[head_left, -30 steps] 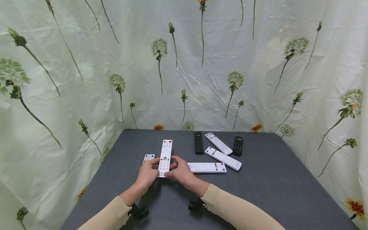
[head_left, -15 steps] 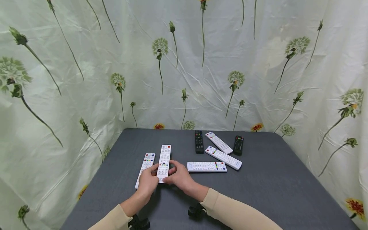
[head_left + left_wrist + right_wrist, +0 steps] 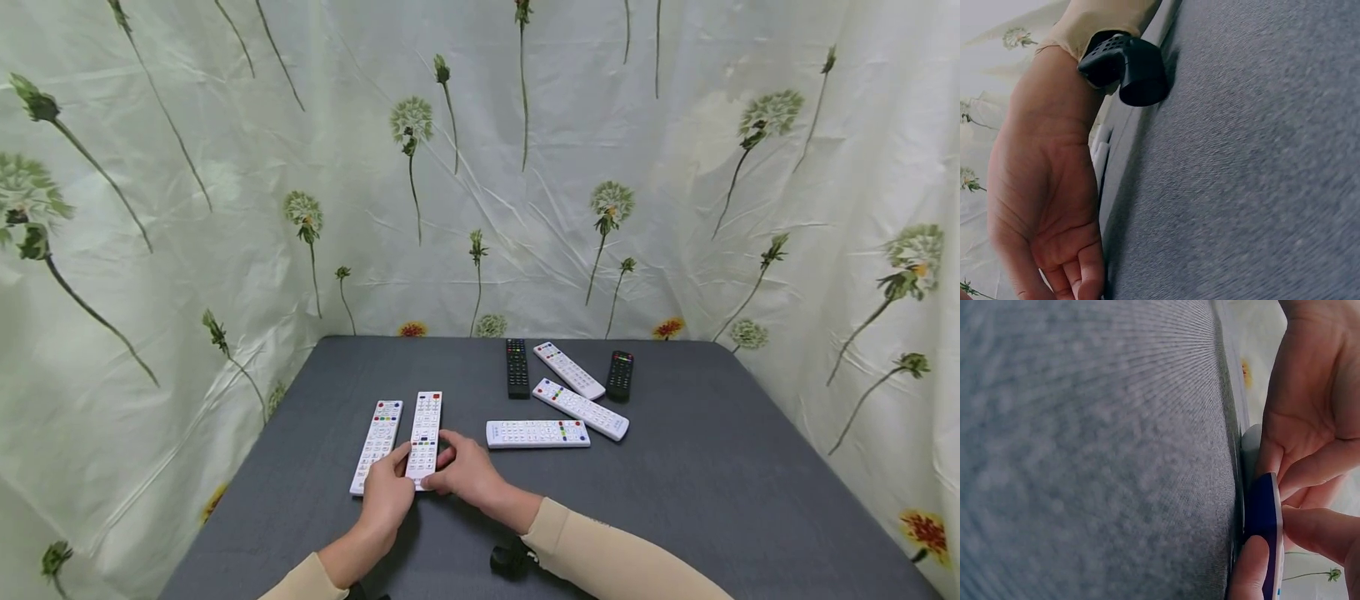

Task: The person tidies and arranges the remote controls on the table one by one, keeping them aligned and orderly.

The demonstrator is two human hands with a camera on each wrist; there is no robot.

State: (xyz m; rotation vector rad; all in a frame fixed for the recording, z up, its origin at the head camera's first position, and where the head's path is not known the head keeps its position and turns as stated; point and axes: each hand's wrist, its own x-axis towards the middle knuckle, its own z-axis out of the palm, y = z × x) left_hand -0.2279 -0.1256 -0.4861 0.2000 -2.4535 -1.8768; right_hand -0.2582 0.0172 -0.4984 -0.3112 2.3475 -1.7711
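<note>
A white remote control (image 3: 425, 433) points away from me, low over the table, its button face up. My left hand (image 3: 387, 500) holds it by the near left edge. At the near right edge, my right hand (image 3: 476, 475) pinches it between thumb and fingers. The right wrist view shows the remote's dark blue end (image 3: 1261, 509), with my left hand (image 3: 1313, 394) beside it. My right hand (image 3: 1047, 175) fills the left of the left wrist view; the remote is hidden there. Just left of the held remote lies another white remote (image 3: 377, 446), roughly parallel and partly behind my left hand.
Right of my hands, a white remote (image 3: 537, 433) lies crosswise. Behind it are two slanted white remotes, one nearer (image 3: 581, 409) and one farther (image 3: 568, 370). A long black remote (image 3: 517, 367) and a shorter black one (image 3: 619, 375) lie near the dark table's (image 3: 675, 483) back edge.
Both hands have drawn the held remote toward me and lowered it, slightly to the left. The white remote on the left, earlier mostly covered, now shows most of its length.
</note>
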